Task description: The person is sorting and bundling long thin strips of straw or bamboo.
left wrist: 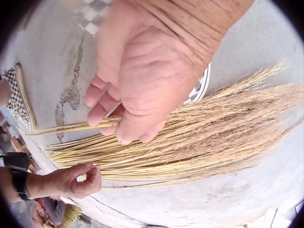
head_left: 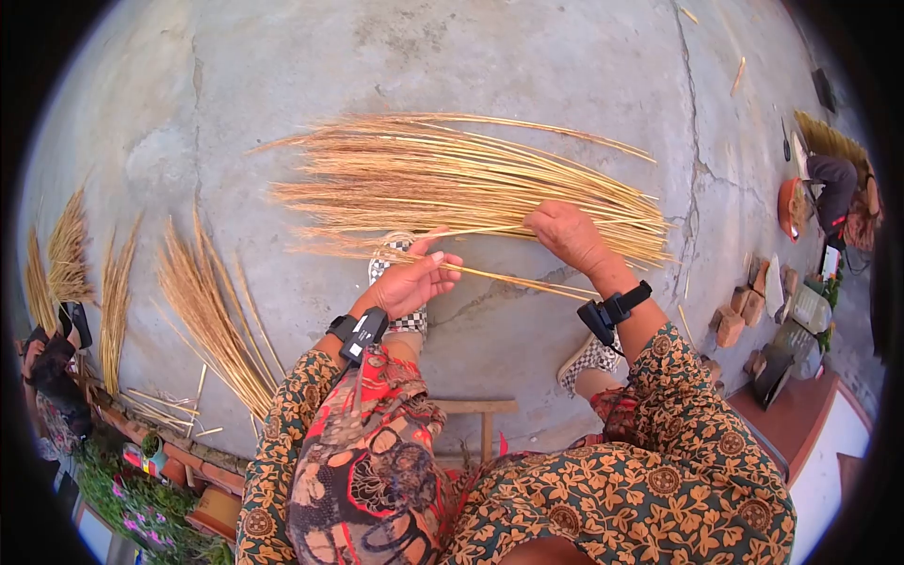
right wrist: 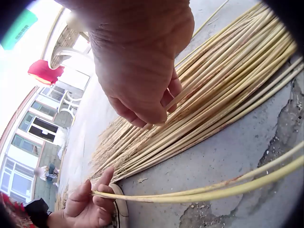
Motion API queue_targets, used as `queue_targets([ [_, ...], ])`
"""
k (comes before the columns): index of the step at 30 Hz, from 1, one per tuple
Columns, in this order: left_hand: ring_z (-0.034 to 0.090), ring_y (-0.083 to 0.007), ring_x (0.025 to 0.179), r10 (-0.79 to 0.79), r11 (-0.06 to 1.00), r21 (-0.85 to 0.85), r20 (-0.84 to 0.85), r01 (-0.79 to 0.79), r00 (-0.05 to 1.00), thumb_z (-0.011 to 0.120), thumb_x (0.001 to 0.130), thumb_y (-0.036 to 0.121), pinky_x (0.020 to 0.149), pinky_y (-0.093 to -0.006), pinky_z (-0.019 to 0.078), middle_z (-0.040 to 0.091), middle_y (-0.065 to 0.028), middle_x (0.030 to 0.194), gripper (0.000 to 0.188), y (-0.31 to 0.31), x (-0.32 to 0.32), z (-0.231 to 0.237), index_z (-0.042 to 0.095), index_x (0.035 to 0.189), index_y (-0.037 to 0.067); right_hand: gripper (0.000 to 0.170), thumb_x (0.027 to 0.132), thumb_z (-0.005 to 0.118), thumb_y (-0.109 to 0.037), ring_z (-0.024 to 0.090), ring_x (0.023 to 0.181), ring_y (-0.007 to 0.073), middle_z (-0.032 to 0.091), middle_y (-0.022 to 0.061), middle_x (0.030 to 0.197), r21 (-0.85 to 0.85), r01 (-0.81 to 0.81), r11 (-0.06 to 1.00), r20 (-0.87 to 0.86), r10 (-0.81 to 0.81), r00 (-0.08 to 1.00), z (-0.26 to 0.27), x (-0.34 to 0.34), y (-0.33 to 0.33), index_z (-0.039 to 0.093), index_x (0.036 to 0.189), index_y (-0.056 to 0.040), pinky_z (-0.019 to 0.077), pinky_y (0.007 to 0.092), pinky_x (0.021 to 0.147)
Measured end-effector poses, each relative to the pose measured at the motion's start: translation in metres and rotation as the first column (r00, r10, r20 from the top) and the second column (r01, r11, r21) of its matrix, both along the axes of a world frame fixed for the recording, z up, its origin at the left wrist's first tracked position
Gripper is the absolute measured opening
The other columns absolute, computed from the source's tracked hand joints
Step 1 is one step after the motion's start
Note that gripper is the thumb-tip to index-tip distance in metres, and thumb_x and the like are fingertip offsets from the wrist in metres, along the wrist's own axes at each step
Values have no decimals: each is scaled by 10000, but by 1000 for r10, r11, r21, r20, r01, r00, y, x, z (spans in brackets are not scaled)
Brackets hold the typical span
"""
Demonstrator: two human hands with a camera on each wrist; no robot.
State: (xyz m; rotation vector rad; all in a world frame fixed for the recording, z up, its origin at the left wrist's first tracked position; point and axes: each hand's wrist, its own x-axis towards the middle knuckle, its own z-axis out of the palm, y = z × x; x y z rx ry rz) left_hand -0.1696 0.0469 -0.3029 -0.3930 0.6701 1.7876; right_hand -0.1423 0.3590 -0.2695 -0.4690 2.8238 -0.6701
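Observation:
A broad pile of dry broom straw (head_left: 452, 174), long yellow stalks with brown feathery heads, lies on the concrete in front of me. Over the shoe at the pile's near edge, my left hand (head_left: 414, 285) is turned palm up and holds a few separate stalks (head_left: 527, 281) between thumb and fingers; in the right wrist view these held stalks (right wrist: 213, 194) run off to the right. My right hand (head_left: 570, 235) is over the stem side of the pile, its curled fingers and thumb pinching a stalk. Its fingertips (right wrist: 152, 124) show low over the stems in the right wrist view.
More straw bundles (head_left: 221, 311) lie to the left. A wooden stool frame (head_left: 476, 407) stands between the checkered shoes (head_left: 589, 363). Bricks (head_left: 734, 315) and a seated person (head_left: 833, 193) beside an orange basin (head_left: 791, 209) are at the right. Potted flowers (head_left: 141, 508) line the lower left.

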Motion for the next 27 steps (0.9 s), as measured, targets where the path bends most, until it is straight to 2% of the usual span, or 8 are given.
queue_targets([
  [2, 617, -190, 971, 14, 1000, 25, 17, -15, 1000, 532, 967, 262, 856, -334, 512, 606, -100, 1138, 363, -1, 0, -4, 482, 1281, 86, 107, 784, 621, -99, 604, 812, 265, 583, 60, 812, -38, -51, 998, 52, 53, 997, -3, 4, -1, 617, 889, -121, 507, 381, 668],
  [6, 621, -189, 966, 3, 1000, 14, 58, -4, 998, 533, 966, 293, 856, -338, 515, 616, -102, 1119, 335, -2, -2, -7, 518, 1223, 78, 196, 819, 649, -204, 617, 913, 281, 654, 77, 967, -114, 5, 993, 362, 37, 932, -5, -19, 2, 663, 989, -108, 506, 393, 753],
  [7, 621, -188, 966, -3, 1000, -4, 52, 3, 999, 532, 966, 299, 857, -337, 516, 619, -102, 1114, 331, -2, -2, -6, 525, 1210, 75, 256, 844, 644, -269, 617, 941, 299, 664, 101, 1014, -195, 205, 959, 451, -98, 887, -5, -33, 1, 670, 1043, -110, 495, 406, 794],
  [10, 626, -186, 962, -43, 999, 7, 44, 43, 998, 525, 971, 292, 859, -334, 517, 624, -101, 1110, 324, -2, -3, -5, 534, 1198, 62, 247, 857, 624, -252, 622, 924, 309, 673, 109, 977, -98, 332, 938, 215, -306, 927, -30, -71, 4, 669, 1057, -114, 493, 409, 796],
  [13, 629, -184, 962, -42, 999, -3, 45, 42, 998, 520, 974, 287, 858, -330, 517, 627, -100, 1108, 323, -2, -2, -6, 534, 1196, 53, 249, 868, 594, -216, 628, 914, 310, 678, 115, 973, -2, 366, 931, 237, -355, 904, -52, -96, 16, 664, 1087, -122, 495, 408, 797],
  [17, 629, -187, 968, -47, 999, -3, 36, 48, 998, 521, 973, 282, 860, -329, 518, 627, -104, 1110, 322, -2, -3, -3, 535, 1198, 51, 255, 852, 581, -180, 629, 937, 305, 676, 116, 1004, -3, 522, 853, 250, -505, 826, -37, -119, 22, 668, 1089, -139, 498, 408, 796],
  [23, 629, -188, 973, -49, 999, 6, 42, 49, 998, 520, 974, 273, 860, -327, 520, 625, -106, 1114, 319, -1, -3, -5, 535, 1201, 49, 231, 839, 609, -186, 621, 929, 292, 664, 91, 976, 15, 455, 890, 177, -450, 875, -40, -107, 13, 656, 1061, -142, 505, 414, 774],
  [27, 614, -174, 972, -53, 999, 1, 25, 53, 998, 518, 976, 284, 854, -311, 508, 613, -88, 1114, 323, 0, -3, 1, 538, 1195, 47, 131, 825, 611, -173, 604, 929, 287, 624, 84, 956, 169, 368, 914, 50, -381, 923, -42, -104, 8, 646, 942, -124, 503, 421, 765],
])
